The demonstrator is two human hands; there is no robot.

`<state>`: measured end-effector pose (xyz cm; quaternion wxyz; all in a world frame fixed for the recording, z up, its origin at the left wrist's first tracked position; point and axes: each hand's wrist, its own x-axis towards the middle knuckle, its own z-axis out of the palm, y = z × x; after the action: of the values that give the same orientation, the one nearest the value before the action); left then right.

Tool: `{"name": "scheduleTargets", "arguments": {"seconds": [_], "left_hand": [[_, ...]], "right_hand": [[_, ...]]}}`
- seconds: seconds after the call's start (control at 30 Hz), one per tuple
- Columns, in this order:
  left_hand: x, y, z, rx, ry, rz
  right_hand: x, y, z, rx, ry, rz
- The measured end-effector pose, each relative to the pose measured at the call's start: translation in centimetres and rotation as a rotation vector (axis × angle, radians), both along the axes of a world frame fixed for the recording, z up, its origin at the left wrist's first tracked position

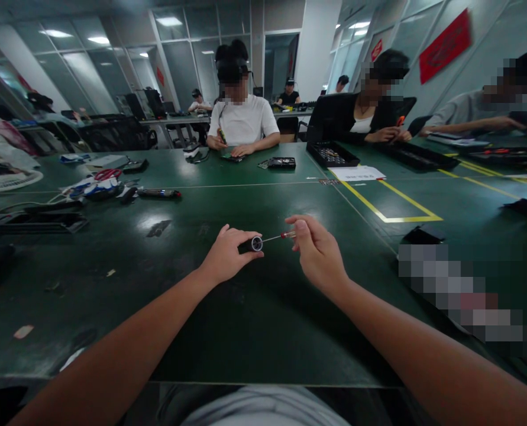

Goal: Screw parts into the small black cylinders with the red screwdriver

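Between thumb and fingers, my left hand grips a short black cylinder with a silver ring around its round end, which faces me and slightly right. My right hand is closed on the handle of a small screwdriver, reddish and partly see-through. Its thin shaft points left, and the tip reaches the rim or opening of the cylinder; whether it sits inside cannot be made out. Both hands are above the green tabletop, near its middle.
Left on the table are a pen-like tool, red-handled scissors, cables and a black tray. A black case and white paper lie beyond, near yellow tape. Co-workers sit across. A partly blurred pouch-like item lies right.
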<state>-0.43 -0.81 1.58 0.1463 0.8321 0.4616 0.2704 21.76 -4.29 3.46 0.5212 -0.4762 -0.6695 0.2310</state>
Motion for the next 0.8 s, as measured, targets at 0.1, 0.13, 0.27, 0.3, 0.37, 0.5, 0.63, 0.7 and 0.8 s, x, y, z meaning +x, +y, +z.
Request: {"name": "scheduleTargets", "arguments": {"seconds": [0.1,0.13,0.27,0.3,0.37,0.5,0.63,0.7,0.8], "left_hand": [[0.0,0.0,-0.1,-0.002,0.009,-0.001],[0.0,0.1,-0.1,0.0,0.007,0.001],[0.0,0.1,-0.2,0.0,0.003,0.011],[0.1,0.0,-0.2,0.0,0.003,0.014],[0.1,-0.1,-0.1,0.019,0.017,-0.001],[0.2,-0.2,0.2,0.107,0.078,-0.07],[0.1,0.3,0.0,0.053,0.069,-0.002],[0.0,0.4,-0.2,0.024,0.065,-0.001],[0.0,0.4,-0.3,0.014,0.043,-0.002]], "right_hand": [[-0.1,-0.3,0.3,0.06,-0.062,-0.007],[-0.1,-0.3,0.3,0.073,-0.061,0.002],[-0.1,-0.3,0.2,0.065,-0.029,0.029],[-0.1,-0.2,0.1,0.053,-0.019,0.03],[-0.2,0.2,0.0,0.016,0.039,0.005],[-0.1,1.6,-0.4,-0.253,0.455,-0.008],[-0.1,2.7,-1.0,-0.457,0.757,0.015],[-0.1,2.8,-1.2,-0.387,0.715,-0.015],[-0.2,2.5,-1.3,-0.255,0.574,-0.018]]}}
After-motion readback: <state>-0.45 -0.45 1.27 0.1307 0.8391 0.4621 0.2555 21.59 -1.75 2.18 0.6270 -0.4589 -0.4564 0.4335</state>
